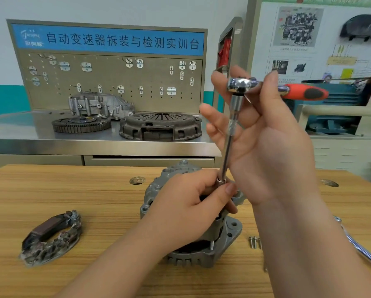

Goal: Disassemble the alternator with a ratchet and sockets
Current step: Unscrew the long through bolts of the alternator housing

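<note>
The grey alternator (225,237) stands on the wooden bench (107,211) at centre. A chrome ratchet (240,84) with a red and black handle (304,92) stands above it on a long extension bar (228,147). My right hand (264,143) holds the ratchet head, index finger and thumb around it, while the other fingers lie along the bar. My left hand (188,207) rests on top of the alternator and pinches the socket (221,181) at the bar's lower end. The bolt under the socket is hidden.
A removed rectifier part (51,237) lies at left on the bench. Loose screws (254,241) lie right of the alternator, and a chrome tool (360,244) lies at far right. Behind, a steel bench carries a flywheel (81,124), a clutch cover (161,125) and a pegboard (115,82).
</note>
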`<action>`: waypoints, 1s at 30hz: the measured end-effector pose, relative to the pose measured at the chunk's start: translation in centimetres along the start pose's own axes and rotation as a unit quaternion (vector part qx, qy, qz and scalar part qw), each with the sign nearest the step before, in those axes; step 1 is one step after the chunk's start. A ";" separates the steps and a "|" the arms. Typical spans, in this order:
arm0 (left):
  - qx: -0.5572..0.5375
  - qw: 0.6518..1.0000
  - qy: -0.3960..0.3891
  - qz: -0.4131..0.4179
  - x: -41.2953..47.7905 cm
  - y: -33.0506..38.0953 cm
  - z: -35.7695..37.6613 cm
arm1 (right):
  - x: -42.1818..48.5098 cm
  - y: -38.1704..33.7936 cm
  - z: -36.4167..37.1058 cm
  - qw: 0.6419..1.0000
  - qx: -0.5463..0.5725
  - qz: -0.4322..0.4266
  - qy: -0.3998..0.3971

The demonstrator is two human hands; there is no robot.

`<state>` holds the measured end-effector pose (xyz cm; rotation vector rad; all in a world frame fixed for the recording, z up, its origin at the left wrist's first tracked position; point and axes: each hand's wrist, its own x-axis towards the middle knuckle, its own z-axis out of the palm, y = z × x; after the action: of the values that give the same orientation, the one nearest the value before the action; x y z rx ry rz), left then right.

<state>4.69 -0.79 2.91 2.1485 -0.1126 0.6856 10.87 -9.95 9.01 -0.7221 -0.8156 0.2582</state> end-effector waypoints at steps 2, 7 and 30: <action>0.012 1.000 0.003 0.001 0.0 -0.1 0.0 | 0.0 0.1 -0.1 0.998 -0.044 -0.045 0.025; 0.024 1.000 0.017 0.005 0.1 -0.3 0.1 | -0.3 0.0 0.2 0.988 -0.080 -0.128 0.015; -0.005 1.000 0.011 0.015 0.0 -0.4 0.0 | -0.2 -0.1 0.2 0.998 -0.042 -0.011 -0.036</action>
<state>4.77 -0.53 2.65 2.1341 -0.1378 0.7240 10.58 -10.07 9.05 -0.7851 -0.9062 0.2324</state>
